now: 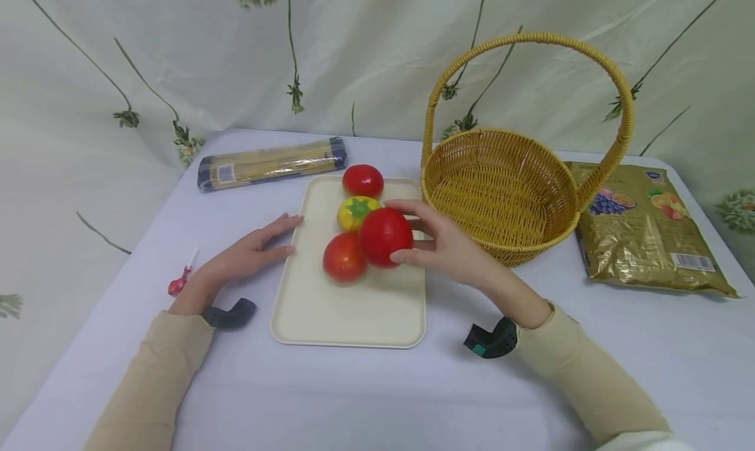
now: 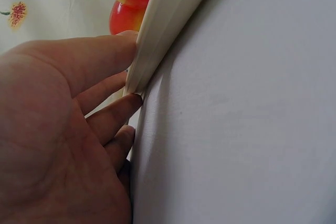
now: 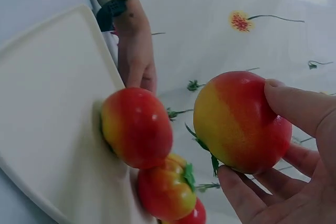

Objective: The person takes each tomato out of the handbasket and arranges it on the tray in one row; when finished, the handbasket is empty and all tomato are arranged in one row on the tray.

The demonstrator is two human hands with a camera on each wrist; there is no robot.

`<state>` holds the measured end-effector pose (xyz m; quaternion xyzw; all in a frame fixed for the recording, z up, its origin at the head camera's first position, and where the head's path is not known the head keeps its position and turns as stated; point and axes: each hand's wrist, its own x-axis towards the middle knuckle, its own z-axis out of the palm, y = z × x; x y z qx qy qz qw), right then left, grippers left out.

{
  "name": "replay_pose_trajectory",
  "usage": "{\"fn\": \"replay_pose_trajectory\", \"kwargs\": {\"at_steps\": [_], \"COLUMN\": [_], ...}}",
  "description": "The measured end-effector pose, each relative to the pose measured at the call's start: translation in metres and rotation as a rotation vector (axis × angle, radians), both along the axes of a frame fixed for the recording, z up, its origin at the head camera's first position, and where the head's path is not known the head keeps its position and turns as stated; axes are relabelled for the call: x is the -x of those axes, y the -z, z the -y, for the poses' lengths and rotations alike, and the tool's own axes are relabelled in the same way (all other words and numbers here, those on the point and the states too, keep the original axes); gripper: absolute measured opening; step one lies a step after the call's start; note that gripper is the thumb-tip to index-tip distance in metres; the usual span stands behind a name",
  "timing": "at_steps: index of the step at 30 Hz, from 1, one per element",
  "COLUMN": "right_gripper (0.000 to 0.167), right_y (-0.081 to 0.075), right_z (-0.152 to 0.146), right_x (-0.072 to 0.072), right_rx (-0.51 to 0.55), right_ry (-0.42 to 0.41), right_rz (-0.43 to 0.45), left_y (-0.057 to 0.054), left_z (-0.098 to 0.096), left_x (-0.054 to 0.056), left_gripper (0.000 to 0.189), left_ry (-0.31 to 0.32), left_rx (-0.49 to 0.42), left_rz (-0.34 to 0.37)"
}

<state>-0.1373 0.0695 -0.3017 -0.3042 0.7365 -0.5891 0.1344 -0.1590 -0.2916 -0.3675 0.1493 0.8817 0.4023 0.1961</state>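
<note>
Pale floral cloth hangs behind a white table [image 1: 354, 398]. At its centre lies a cream tray [image 1: 348, 313]; the right hand [image 1: 448, 244] lifts a red tomato [image 1: 385, 236] just above it, thumb and fingertips curled round its sides. It looks light, smooth and firm — likely slippery, so a wide grip suits. Three more tomatoes remain — the basket [image 1: 501, 195] stands at two o'clock. The left hand [image 1: 248, 257] lies flat, fingers straight against the tray's nine o'clock edge.

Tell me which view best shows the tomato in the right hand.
Right wrist: the held tomato fills the frame, pinched by the right hand. Head view shows it smaller, above the tray. Left wrist view doesn't clearly show it.
</note>
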Motion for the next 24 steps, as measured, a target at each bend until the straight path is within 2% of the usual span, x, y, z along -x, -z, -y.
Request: {"fn": "replay_pose_trajectory", "kwargs": {"at_steps": [4,11,24], "right_gripper": [0.065,0.063,0.063], "right_y": [0.014,0.032,0.046], "right_z": [0.012,0.023,0.028], "right_x": [-0.005,-0.015,-0.026], "right_rx": [0.029,-0.012,-0.033], "right_ry": [-0.086,-0.173,-0.261], "right_rz": [0.046,0.071,0.039], "left_y": [0.0,-0.001,-0.001], "left_z": [-0.001,0.0,0.0], "left_x": [0.0,0.0,0.0], "left_gripper": [0.064,0.064,0.064], "left_ry": [-0.002,-0.01,-0.007], "left_rx": [0.008,0.008,0.016], "left_rz": [-0.006,0.003,0.001]}}
